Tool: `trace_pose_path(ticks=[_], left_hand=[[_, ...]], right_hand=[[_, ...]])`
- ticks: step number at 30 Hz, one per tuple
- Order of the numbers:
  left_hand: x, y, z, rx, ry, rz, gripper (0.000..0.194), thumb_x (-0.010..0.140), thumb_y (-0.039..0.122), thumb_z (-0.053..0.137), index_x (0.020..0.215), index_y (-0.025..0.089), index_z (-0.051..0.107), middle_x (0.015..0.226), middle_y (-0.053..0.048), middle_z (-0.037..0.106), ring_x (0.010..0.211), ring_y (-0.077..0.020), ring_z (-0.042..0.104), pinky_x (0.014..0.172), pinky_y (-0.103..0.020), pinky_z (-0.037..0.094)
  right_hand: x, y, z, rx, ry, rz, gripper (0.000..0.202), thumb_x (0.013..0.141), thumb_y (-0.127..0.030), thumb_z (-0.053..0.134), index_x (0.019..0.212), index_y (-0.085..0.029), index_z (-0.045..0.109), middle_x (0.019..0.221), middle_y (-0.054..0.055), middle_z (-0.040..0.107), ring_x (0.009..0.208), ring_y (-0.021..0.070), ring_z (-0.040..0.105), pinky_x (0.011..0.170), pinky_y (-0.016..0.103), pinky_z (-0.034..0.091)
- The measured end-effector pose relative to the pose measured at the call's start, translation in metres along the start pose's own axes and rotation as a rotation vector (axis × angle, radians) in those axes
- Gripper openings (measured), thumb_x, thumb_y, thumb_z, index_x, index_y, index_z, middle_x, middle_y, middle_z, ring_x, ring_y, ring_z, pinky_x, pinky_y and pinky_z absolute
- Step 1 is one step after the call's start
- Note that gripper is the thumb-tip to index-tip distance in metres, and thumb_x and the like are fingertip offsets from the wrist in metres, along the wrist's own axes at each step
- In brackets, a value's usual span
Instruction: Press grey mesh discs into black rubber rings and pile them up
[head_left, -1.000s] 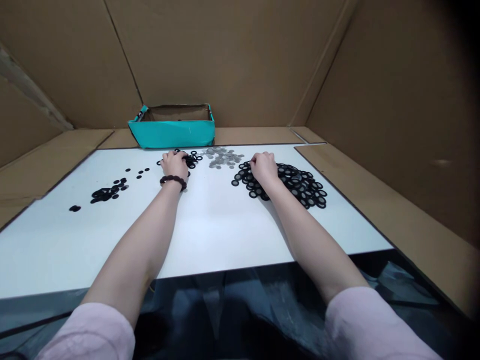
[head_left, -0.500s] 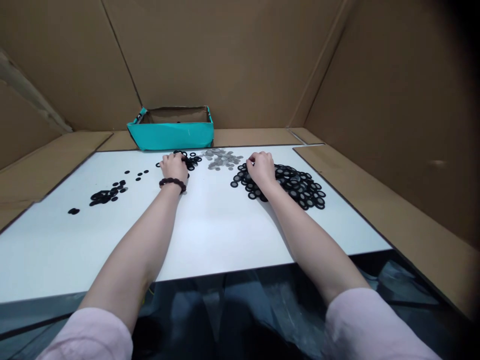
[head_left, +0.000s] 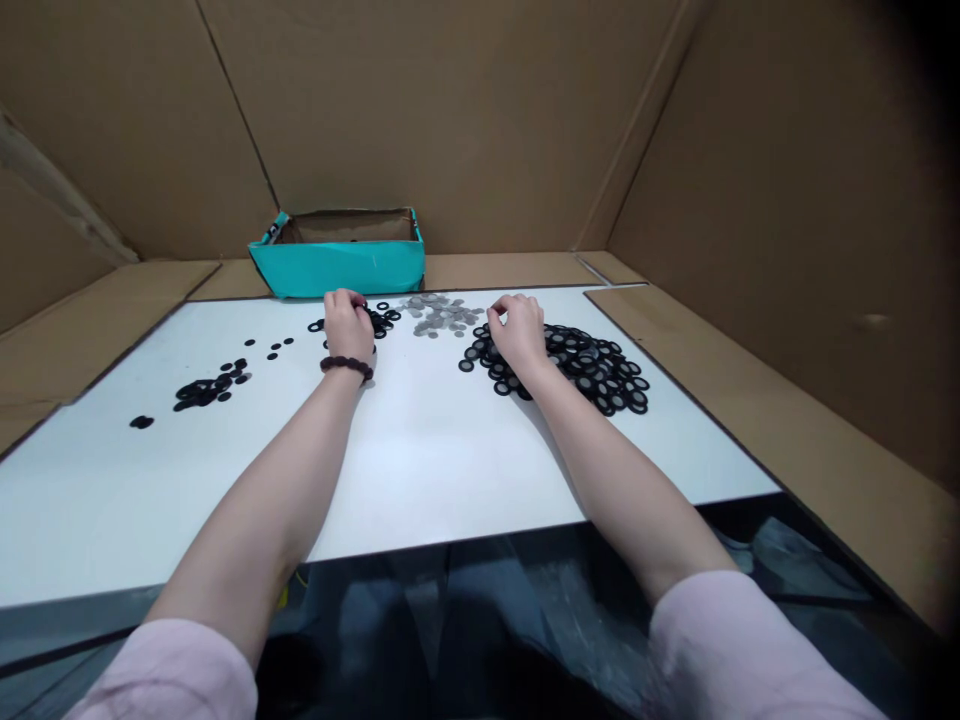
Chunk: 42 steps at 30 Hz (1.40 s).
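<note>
My left hand (head_left: 348, 325), with a dark beaded bracelet at the wrist, is at a small pile of black rings (head_left: 384, 318) and covers part of it. Its fingers are curled down, and whatever is between them is hidden. On the right, my right hand (head_left: 519, 328) hovers at the left side of a large heap of black-rimmed discs with grey centres (head_left: 592, 370). Thumb and forefinger curve toward each other in a pinch; anything held there is too small to make out. Between both hands lies a scatter of thin grey discs (head_left: 442, 316).
A turquoise open box (head_left: 337, 268) stands behind the white tabletop (head_left: 420, 450), against the cardboard wall (head_left: 480, 120). Small black discs (head_left: 202, 390) are strewn on the left, with several stray ones around. Cardboard panels (head_left: 787, 200) rise at the back and both sides.
My left hand has risen slightly and its fingers reach a little farther back. My right hand has barely moved and keeps its pinch. The whole view has shifted slightly.
</note>
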<state>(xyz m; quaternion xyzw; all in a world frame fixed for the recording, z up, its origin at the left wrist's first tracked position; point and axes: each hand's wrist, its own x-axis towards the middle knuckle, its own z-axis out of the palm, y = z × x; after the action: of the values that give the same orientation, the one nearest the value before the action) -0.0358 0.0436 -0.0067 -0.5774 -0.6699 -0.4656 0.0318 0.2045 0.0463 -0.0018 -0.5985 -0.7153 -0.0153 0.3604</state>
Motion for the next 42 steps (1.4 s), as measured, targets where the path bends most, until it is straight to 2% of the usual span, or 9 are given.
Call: trace_pose_path(ticks=[6, 11, 15, 19, 23, 28, 31, 34, 42], left_hand=[[-0.036, 0.049, 0.018, -0.269, -0.14, 0.212, 0.021, 0.084, 0.016, 0.041, 0.104, 0.021, 0.045, 0.102, -0.009, 0.058, 0.095, -0.0206, 0.057, 0.085, -0.039, 0.046], [-0.054, 0.065, 0.027, -0.404, -0.237, 0.262, 0.016, 0.084, 0.018, 0.043, 0.099, 0.02, 0.047, 0.098, -0.007, 0.062, 0.087, -0.016, 0.059, 0.077, -0.031, 0.049], [-0.044, 0.051, 0.026, -0.151, -0.306, 0.338, 0.019, 0.085, 0.019, 0.043, 0.1, 0.017, 0.056, 0.106, -0.012, 0.062, 0.102, -0.0226, 0.056, 0.091, -0.04, 0.044], [-0.038, 0.042, 0.027, 0.221, -0.456, 0.285, 0.033, 0.087, 0.022, 0.04, 0.115, 0.017, 0.059, 0.136, -0.013, 0.05, 0.128, -0.0312, 0.038, 0.103, -0.048, 0.031], [-0.037, 0.046, 0.025, 0.309, -0.578, 0.28, 0.04, 0.09, 0.019, 0.031, 0.118, 0.015, 0.059, 0.121, -0.013, 0.062, 0.117, -0.0273, 0.05, 0.099, -0.042, 0.034], [-0.032, 0.045, 0.022, 0.305, -0.531, 0.292, 0.039, 0.086, 0.014, 0.035, 0.114, 0.015, 0.063, 0.114, -0.013, 0.064, 0.112, -0.0266, 0.052, 0.095, -0.04, 0.035], [-0.028, 0.039, 0.025, 0.317, -0.465, 0.252, 0.04, 0.086, 0.019, 0.04, 0.121, 0.018, 0.06, 0.12, -0.012, 0.061, 0.115, -0.0295, 0.046, 0.093, -0.04, 0.036], [-0.023, 0.036, 0.03, 0.351, -0.452, 0.216, 0.035, 0.086, 0.025, 0.042, 0.112, 0.02, 0.066, 0.116, -0.013, 0.061, 0.113, -0.0319, 0.044, 0.089, -0.042, 0.037], [-0.018, 0.04, 0.037, 0.381, -0.446, 0.324, 0.029, 0.086, 0.023, 0.041, 0.099, 0.016, 0.066, 0.108, -0.016, 0.064, 0.11, -0.0319, 0.045, 0.091, -0.044, 0.033]], right_hand=[[-0.005, -0.02, -0.003, 0.26, -0.146, -0.249, 0.021, 0.087, -0.023, 0.046, 0.103, -0.016, 0.058, 0.095, 0.008, 0.065, 0.087, 0.0203, 0.056, 0.084, 0.031, 0.039], [-0.009, -0.029, -0.001, 0.39, -0.246, -0.264, 0.019, 0.088, -0.022, 0.041, 0.091, -0.017, 0.06, 0.084, 0.006, 0.065, 0.074, 0.0171, 0.058, 0.07, 0.025, 0.04], [-0.01, -0.028, -0.001, 0.321, -0.174, -0.152, 0.02, 0.09, -0.022, 0.038, 0.096, -0.017, 0.056, 0.08, 0.007, 0.065, 0.073, 0.0187, 0.059, 0.068, 0.025, 0.039], [-0.01, -0.025, 0.003, 0.228, -0.108, -0.15, 0.021, 0.09, -0.023, 0.036, 0.097, -0.016, 0.054, 0.078, 0.009, 0.066, 0.07, 0.0216, 0.059, 0.066, 0.028, 0.039], [-0.011, -0.024, 0.006, 0.182, -0.073, -0.241, 0.019, 0.09, -0.022, 0.036, 0.095, -0.017, 0.054, 0.078, 0.009, 0.067, 0.071, 0.0227, 0.059, 0.069, 0.029, 0.039], [-0.012, -0.026, 0.003, 0.141, -0.104, -0.221, 0.019, 0.09, -0.021, 0.036, 0.094, -0.016, 0.054, 0.078, 0.009, 0.067, 0.073, 0.0232, 0.06, 0.074, 0.031, 0.039], [-0.011, -0.026, 0.002, 0.137, -0.104, -0.189, 0.018, 0.09, -0.021, 0.037, 0.094, -0.016, 0.054, 0.077, 0.009, 0.066, 0.073, 0.0227, 0.059, 0.076, 0.031, 0.038], [-0.011, -0.025, 0.002, 0.141, -0.111, -0.17, 0.019, 0.09, -0.021, 0.036, 0.095, -0.016, 0.054, 0.075, 0.008, 0.066, 0.071, 0.0225, 0.059, 0.076, 0.031, 0.038], [-0.007, -0.021, 0.0, 0.163, -0.047, -0.135, 0.019, 0.09, -0.021, 0.035, 0.092, -0.016, 0.054, 0.075, 0.008, 0.065, 0.069, 0.0217, 0.059, 0.077, 0.031, 0.038]])
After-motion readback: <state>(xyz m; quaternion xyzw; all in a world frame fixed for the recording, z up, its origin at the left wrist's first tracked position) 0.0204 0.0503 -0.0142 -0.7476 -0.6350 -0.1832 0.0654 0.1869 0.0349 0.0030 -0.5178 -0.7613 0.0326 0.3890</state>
